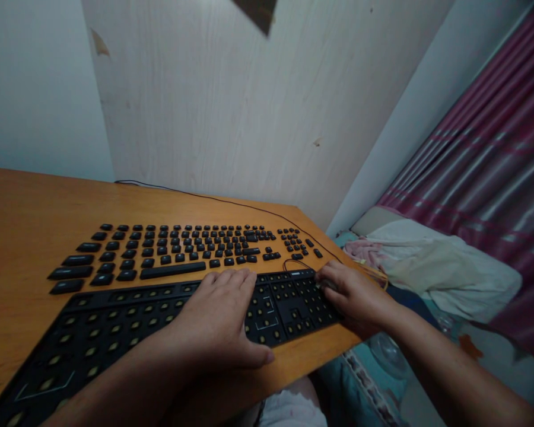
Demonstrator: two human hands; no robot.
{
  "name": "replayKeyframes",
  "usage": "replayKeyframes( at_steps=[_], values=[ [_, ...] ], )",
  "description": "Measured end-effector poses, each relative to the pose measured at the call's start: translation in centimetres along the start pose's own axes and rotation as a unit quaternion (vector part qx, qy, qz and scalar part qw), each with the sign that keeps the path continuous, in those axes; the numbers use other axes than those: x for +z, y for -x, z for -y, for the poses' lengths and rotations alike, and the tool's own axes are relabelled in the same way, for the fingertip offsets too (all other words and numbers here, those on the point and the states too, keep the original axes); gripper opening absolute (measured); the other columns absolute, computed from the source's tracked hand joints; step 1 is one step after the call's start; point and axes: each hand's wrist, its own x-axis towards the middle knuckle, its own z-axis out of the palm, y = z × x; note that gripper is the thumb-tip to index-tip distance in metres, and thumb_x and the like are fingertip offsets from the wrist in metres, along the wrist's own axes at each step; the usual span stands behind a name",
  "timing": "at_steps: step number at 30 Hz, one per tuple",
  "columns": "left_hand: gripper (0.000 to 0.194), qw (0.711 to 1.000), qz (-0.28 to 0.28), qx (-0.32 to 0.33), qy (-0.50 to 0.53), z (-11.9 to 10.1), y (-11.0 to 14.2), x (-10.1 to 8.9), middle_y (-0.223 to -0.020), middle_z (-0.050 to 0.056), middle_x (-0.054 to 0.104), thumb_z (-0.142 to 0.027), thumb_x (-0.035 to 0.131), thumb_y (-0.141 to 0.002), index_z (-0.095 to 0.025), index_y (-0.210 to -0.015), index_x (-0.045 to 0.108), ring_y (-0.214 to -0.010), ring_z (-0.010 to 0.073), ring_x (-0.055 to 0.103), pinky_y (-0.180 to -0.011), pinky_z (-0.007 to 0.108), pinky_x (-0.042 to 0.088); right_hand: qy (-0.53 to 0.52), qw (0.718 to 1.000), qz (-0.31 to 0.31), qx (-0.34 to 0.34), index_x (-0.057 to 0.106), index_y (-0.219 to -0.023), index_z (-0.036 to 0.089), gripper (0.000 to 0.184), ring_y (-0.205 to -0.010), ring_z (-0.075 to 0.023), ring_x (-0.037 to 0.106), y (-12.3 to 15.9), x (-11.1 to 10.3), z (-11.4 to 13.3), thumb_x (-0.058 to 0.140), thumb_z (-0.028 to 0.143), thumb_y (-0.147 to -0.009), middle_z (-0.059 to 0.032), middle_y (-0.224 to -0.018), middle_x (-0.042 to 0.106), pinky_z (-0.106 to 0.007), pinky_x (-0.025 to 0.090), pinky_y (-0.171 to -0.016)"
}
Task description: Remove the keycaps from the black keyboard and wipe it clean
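Observation:
A black keyboard base (293, 311), its keycaps off and its small yellowish key posts bare, lies along the front of the wooden desk. My left hand (225, 308) rests across its middle, fingers stretched forward over the far edge and thumb out near the front edge. At the right end, my right hand (345, 287) is closed against the number-pad side. Something small and greyish shows between its fingers; I cannot make out its kind. Beyond the base, loose black keycaps (162, 250) are laid out in keyboard order, including a long space bar (173, 270).
A thin black cable (231, 201) runs along the back of the desk (31, 219) and down its right side. A whitish panel (204, 107) stands behind. To the right are a bed with rumpled cloth (445, 261) and a pink curtain (485, 154).

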Motion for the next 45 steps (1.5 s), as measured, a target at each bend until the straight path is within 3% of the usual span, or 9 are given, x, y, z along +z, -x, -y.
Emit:
replayKeyframes(
  at_steps=[3, 6, 14, 21, 36, 45],
  values=[
    [0.116, 1.0, -0.001, 0.0, 0.0, 0.0, 0.1, 0.0, -0.152, 0.02, 0.034, -0.075, 0.063, -0.055, -0.008, -0.146, 0.036, -0.138, 0.0402, 0.031, -0.114, 0.051, 0.022, -0.013, 0.999, -0.02, 0.047, 0.056, -0.115, 0.02, 0.035, -0.096, -0.0218, 0.058, -0.2, 0.2, -0.7, 0.056, 0.016, -0.08, -0.007, -0.107, 0.063, -0.032, 0.042, -0.085],
    [0.116, 1.0, -0.001, -0.003, 0.003, -0.1, 0.1, -0.1, -0.152, 0.02, 0.036, -0.074, 0.063, -0.055, -0.009, -0.146, 0.036, -0.138, 0.0399, 0.032, -0.114, 0.05, 0.022, 0.001, 0.997, 0.02, 0.081, 0.06, -0.102, 0.02, 0.022, -0.089, -0.0208, 0.059, -0.5, -0.2, -1.2, 0.055, 0.019, -0.081, -0.0058, -0.097, 0.065, -0.03, 0.042, -0.079],
    [0.115, 1.0, -0.004, 0.002, 0.004, -0.1, 0.0, 0.0, -0.151, 0.02, 0.037, -0.074, 0.063, -0.055, -0.009, -0.146, 0.036, -0.137, 0.0396, 0.033, -0.112, 0.049, 0.023, 0.098, 0.989, 0.092, 0.067, 0.062, -0.091, 0.02, 0.016, -0.084, -0.0206, 0.059, -1.6, -1.6, -0.4, 0.057, 0.017, -0.076, -0.0062, -0.094, 0.064, -0.028, 0.04, -0.075],
    [0.111, 1.0, -0.01, 0.006, 0.008, -0.3, 0.0, 0.0, -0.149, 0.02, 0.04, -0.075, 0.062, -0.054, -0.01, -0.142, 0.04, -0.133, 0.0393, 0.037, -0.11, 0.049, 0.024, 0.138, 0.981, 0.136, 0.027, 0.06, -0.085, 0.02, 0.012, -0.08, -0.0182, 0.058, -2.9, -1.6, 1.0, 0.057, 0.015, -0.074, -0.0044, -0.089, 0.063, -0.026, 0.038, -0.07],
    [0.106, 0.998, -0.046, 0.019, 0.032, -0.1, 0.0, 0.6, -0.141, 0.021, 0.047, -0.073, 0.065, -0.052, -0.011, -0.136, 0.046, -0.127, 0.0411, 0.041, -0.107, 0.05, 0.025, 0.0, 0.997, 0.082, -0.01, 0.057, -0.095, 0.023, 0.023, -0.081, -0.0181, 0.057, -3.5, -0.1, 4.2, 0.054, 0.011, -0.075, -0.0018, -0.087, 0.064, -0.027, 0.042, -0.072],
    [0.108, 0.999, -0.044, 0.021, 0.022, 0.1, 0.0, 0.7, -0.143, 0.021, 0.046, -0.076, 0.063, -0.052, -0.012, -0.137, 0.045, -0.129, 0.0408, 0.041, -0.107, 0.05, 0.026, -0.011, 0.998, 0.054, 0.04, 0.06, -0.09, 0.021, 0.019, -0.074, -0.0164, 0.056, -2.2, -0.6, 1.3, 0.056, 0.011, -0.073, -0.0006, -0.081, 0.062, -0.026, 0.041, -0.067]
  ],
)
